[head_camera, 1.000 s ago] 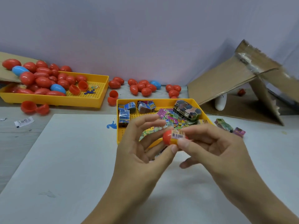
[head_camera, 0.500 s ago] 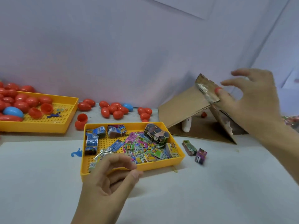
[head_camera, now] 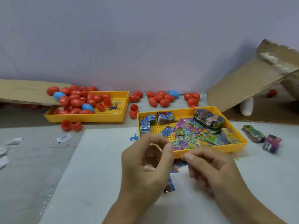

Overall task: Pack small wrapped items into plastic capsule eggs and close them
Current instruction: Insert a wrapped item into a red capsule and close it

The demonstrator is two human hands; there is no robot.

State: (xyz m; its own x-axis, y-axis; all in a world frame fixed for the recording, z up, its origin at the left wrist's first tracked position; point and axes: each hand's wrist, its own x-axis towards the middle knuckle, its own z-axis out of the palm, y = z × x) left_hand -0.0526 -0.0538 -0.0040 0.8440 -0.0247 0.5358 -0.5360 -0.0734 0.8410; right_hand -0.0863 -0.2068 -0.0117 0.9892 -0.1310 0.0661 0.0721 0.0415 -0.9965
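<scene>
My left hand [head_camera: 145,164] is in front of the near yellow tray [head_camera: 210,151] and pinches a small wrapped item [head_camera: 155,146] with a yellow edge between thumb and forefinger. Blue wrapped packets [head_camera: 170,186] show below and between my hands; what holds them is hidden. My right hand [head_camera: 210,172] is beside the left with its fingers curled, and I cannot tell if it grips anything. The near tray holds several colourful wrapped items [head_camera: 191,135]. The far yellow tray [head_camera: 119,117] holds red and blue capsule eggs [head_camera: 76,102].
Loose red eggs and one blue egg [head_camera: 163,99] lie behind the near tray. Open red halves [head_camera: 71,126] lie left of it. Two wrapped bundles [head_camera: 262,138] sit to its right. A tilted cardboard box [head_camera: 242,88] stands at the back right, with cardboard [head_camera: 24,92] at the left.
A second ago both hands held a red capsule with a wrapped item. The right hand then reached to the cardboard box and came back. The left hand now pinches a wrapped item.
</scene>
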